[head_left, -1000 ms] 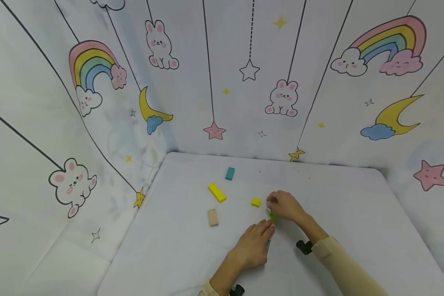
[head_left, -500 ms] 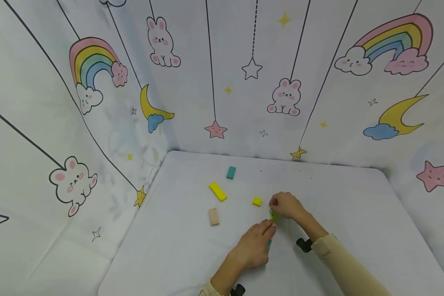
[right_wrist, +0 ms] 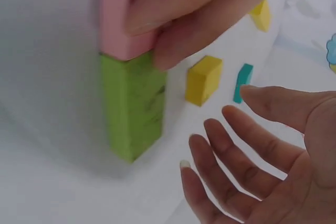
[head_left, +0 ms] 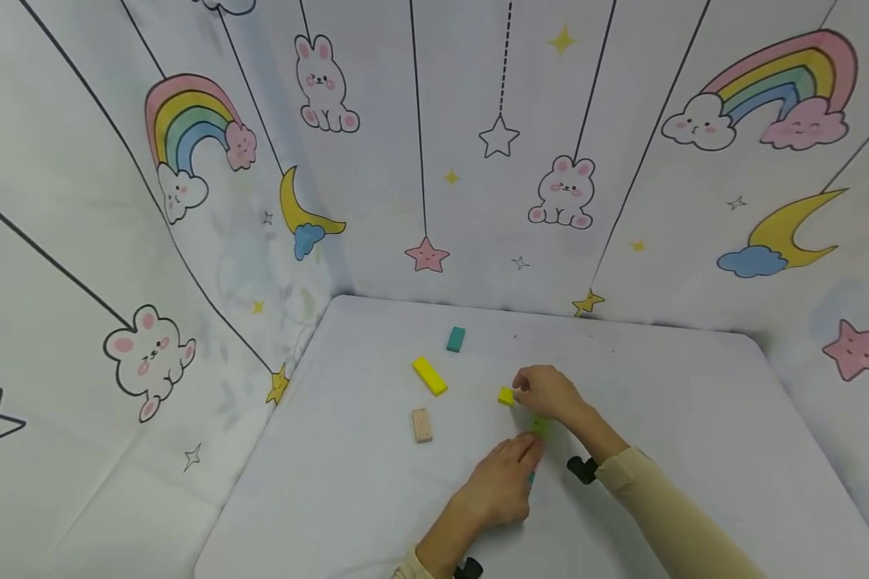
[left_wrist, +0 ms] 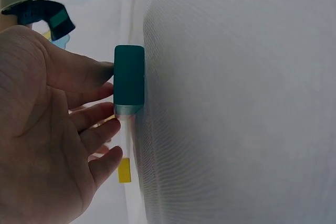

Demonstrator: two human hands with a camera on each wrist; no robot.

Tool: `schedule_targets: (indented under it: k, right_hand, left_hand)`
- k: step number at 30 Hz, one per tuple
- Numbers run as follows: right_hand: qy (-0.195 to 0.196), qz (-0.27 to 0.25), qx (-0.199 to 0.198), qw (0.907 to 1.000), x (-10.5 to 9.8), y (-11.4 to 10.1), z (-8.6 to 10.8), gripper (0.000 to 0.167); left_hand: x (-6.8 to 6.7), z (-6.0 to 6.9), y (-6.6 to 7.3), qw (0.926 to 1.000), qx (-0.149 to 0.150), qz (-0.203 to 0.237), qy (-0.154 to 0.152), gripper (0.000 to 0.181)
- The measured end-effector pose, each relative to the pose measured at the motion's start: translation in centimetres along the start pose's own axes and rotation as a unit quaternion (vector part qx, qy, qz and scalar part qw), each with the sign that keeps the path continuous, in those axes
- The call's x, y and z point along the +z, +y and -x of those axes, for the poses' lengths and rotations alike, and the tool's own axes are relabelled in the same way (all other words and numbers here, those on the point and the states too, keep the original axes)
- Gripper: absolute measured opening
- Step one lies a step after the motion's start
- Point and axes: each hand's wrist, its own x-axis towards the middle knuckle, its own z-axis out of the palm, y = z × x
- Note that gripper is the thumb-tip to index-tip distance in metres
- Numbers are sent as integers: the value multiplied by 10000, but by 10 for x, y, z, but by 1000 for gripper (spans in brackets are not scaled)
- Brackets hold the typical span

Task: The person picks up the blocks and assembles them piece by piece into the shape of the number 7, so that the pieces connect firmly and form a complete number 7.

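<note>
A row of blocks lies under my left hand [head_left: 496,482]. Its thumb touches the teal block [left_wrist: 129,77] nearest the left wrist camera. Its fingertips rest along the pink block [right_wrist: 116,19], which meets the end of a green block [right_wrist: 134,108] with dark marks. My right hand [head_left: 550,394] hovers just beyond the green block, beside a small yellow block [head_left: 505,396], and partly covers it in the head view. In the right wrist view its thumb and fingers are spread apart with nothing between them.
On the left part of the white table [head_left: 695,442] lie a plain wooden block [head_left: 422,425], a long yellow block [head_left: 430,375] and another teal block [head_left: 456,338]. A patterned cloth wall [head_left: 376,161] rises behind the table's far edge.
My right hand has moved a little left and away from me, from over the green block to the small yellow block. The left hand stays on the row of blocks.
</note>
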Motion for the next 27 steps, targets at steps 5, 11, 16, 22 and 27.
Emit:
schedule_targets:
  k: [5,11,16,22,27]
  right_hand:
    - [57,48,-321,9995,-2,-21,-12,16]
    - [57,97,-664,9977,3,-39,-28,15]
    - [-79,-87,-964,9953,9,-50,-38,19]
    - [-210,-48,-1254,9919,18,-62,-49,24]
    - [-314,121,-1459,9887,24,-68,-56,23]
  left_hand:
    - [1,0,-1,9998,82,-26,182,63]
    - [0,-1,-2,9998,58,43,162,64]
    - [3,-1,-4,9999,98,-80,108,62]
    - [8,-2,-6,9989,219,-373,171,64]
    - [6,-1,-5,9991,159,-380,108,67]
